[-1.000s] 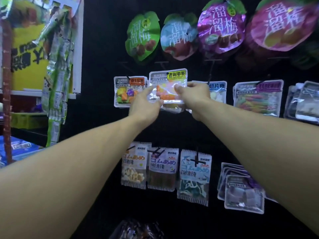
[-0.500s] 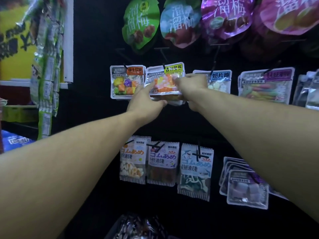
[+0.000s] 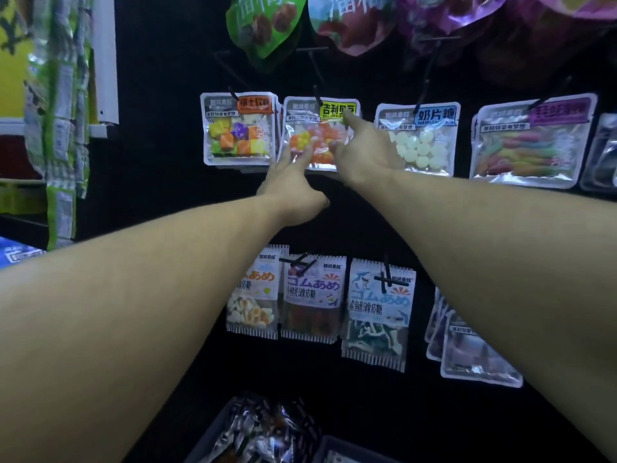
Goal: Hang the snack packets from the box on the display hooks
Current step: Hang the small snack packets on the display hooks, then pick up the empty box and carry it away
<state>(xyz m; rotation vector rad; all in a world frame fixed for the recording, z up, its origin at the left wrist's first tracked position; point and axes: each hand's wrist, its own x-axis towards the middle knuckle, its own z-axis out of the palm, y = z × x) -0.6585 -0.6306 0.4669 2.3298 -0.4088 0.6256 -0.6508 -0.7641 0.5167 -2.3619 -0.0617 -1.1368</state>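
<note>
Snack packet w/ yellow label [image 3: 319, 133] hangs on its hook [image 3: 317, 95], mid row of black display wall. Left hand [image 3: 293, 182], fingers straight, touches its lower edge; right hand [image 3: 362, 152], fingers loose & apart, index tip on the label. Orange-label packet [image 3: 238, 128] just left, blue-label packet [image 3: 417, 138] right. Box [image 3: 253, 432] of packets below at bottom edge.

I read "奶片糖" with "NAIPIAN" under it on the blue-label packet [image 3: 417, 138]. Two lower packets, brown [image 3: 312, 295] and shark [image 3: 377, 312], show "ゴムあめ". Yellow-label packet [image 3: 320, 132] starts "吉利", rest covered. Other labels too blurred.
</note>
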